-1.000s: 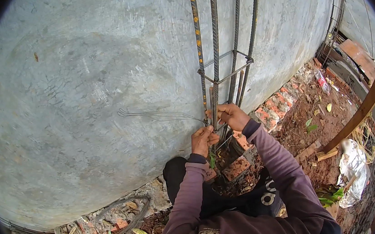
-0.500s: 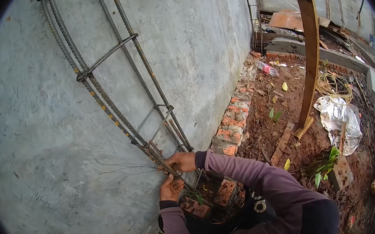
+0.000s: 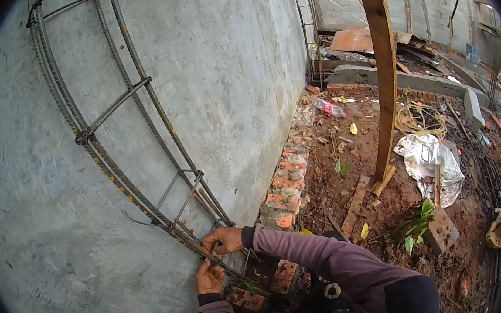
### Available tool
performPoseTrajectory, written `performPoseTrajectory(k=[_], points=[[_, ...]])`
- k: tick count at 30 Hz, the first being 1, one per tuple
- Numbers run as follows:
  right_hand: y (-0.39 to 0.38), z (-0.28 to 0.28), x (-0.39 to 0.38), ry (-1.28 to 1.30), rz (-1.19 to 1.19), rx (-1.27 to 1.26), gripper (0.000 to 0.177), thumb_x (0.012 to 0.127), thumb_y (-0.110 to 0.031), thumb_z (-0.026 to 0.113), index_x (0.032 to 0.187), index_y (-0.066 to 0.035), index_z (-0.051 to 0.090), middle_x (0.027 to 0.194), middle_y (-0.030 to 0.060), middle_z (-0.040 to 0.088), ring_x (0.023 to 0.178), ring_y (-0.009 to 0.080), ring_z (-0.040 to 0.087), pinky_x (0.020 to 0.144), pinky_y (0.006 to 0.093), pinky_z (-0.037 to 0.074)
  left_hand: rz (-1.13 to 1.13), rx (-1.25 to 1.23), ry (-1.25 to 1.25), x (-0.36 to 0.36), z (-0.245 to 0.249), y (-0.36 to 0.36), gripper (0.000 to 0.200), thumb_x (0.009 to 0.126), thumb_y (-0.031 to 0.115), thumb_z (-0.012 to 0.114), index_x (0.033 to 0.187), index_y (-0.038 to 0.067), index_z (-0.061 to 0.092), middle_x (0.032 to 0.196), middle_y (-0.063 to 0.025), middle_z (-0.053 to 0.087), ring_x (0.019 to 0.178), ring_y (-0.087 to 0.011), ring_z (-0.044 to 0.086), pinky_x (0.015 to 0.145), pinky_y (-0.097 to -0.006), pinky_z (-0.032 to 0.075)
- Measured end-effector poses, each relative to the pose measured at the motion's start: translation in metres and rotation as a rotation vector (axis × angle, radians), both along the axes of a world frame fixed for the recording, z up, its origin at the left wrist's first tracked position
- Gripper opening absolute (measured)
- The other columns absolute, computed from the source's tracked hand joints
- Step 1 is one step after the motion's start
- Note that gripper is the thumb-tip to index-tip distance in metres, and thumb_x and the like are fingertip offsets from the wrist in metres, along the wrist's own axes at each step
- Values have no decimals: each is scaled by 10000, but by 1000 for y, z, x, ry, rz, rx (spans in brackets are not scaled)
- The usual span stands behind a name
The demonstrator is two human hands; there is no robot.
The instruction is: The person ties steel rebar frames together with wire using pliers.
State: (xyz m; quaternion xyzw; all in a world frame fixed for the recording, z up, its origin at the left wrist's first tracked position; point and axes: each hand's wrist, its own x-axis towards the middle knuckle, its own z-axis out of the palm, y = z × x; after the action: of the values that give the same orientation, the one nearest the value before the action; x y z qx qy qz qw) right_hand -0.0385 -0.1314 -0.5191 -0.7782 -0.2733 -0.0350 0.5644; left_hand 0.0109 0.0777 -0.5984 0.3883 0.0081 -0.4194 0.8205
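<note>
A rebar cage [image 3: 135, 190] of ribbed bars and tied stirrups leans along the grey wall, its lower end between my hands. My right hand [image 3: 225, 240] reaches from the right, fingers closed in a pinch on thin tie wire at the bars. Loose tie wire [image 3: 138, 219] sticks out left of the cage; its run to my fingers is hidden behind the bars. Just below, my left hand [image 3: 210, 277] has its thumb and fingers pinched against the lowest visible bar. What lies between those fingertips is too small to make out.
Broken bricks [image 3: 284, 276] lie below my hands. A brick footing [image 3: 284, 189] runs along the wall base. To the right stand a wooden post [image 3: 381, 75], a white sack [image 3: 431, 165] and coiled cord [image 3: 421, 121] on red soil. A plastic bottle [image 3: 329, 108] lies farther back.
The view has shifted, so the cage and hands appear farther left and lower. Less loose wire shows left of the cage. Both hands stay at the same bars.
</note>
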Motion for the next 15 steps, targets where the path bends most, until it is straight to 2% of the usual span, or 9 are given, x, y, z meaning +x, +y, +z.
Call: performPoseTrajectory(k=[3,5,7,10,12,13,15], points=[[0,-23,1,28,-86,59,89,890,-75,645,939,-3,626,846,74,632,812,149,588,778,338,468,81,32,25,-3,-4,5,153,907,244,646,947,97,637,717,-75,681,632,-210,692,553,-331,618],[11,-31,-23,-171,-251,62,72,892,-63,626,944,-15,631,860,102,629,852,215,610,799,375,472,114,77,24,-8,3,-4,173,910,273,645,951,105,628,688,-55,654,601,-189,662,531,-317,598],[15,-39,-41,-311,-359,7,60,850,-53,624,897,-17,634,883,107,646,887,322,590,820,420,462,141,122,8,-9,5,-11,196,907,320,648,932,126,624,659,-21,623,563,-160,619,504,-286,560],[19,-52,-49,-495,-469,-187,102,829,-66,623,923,-30,639,931,100,634,963,340,544,862,428,427,184,155,-30,-5,-9,-9,217,901,371,653,903,156,629,641,19,604,527,-134,583,479,-245,516],[28,-51,-53,-452,-519,-286,118,846,-78,631,948,-19,644,940,123,634,965,338,556,903,443,414,177,118,-63,2,-22,-10,225,910,374,642,920,149,634,640,22,602,524,-124,579,471,-236,508],[31,-50,-56,-431,-541,-336,128,854,-83,635,961,-13,646,944,134,634,966,337,562,924,451,407,243,195,-69,-16,-5,-14,221,909,366,642,914,145,636,636,33,585,539,-106,573,467,-232,491],[42,-52,-68,-449,-663,-293,145,860,-121,653,963,-18,656,961,137,642,939,331,569,912,441,408,177,138,-58,-11,-2,-17,213,911,336,638,944,126,620,660,16,581,562,-119,559,501,-250,493]])
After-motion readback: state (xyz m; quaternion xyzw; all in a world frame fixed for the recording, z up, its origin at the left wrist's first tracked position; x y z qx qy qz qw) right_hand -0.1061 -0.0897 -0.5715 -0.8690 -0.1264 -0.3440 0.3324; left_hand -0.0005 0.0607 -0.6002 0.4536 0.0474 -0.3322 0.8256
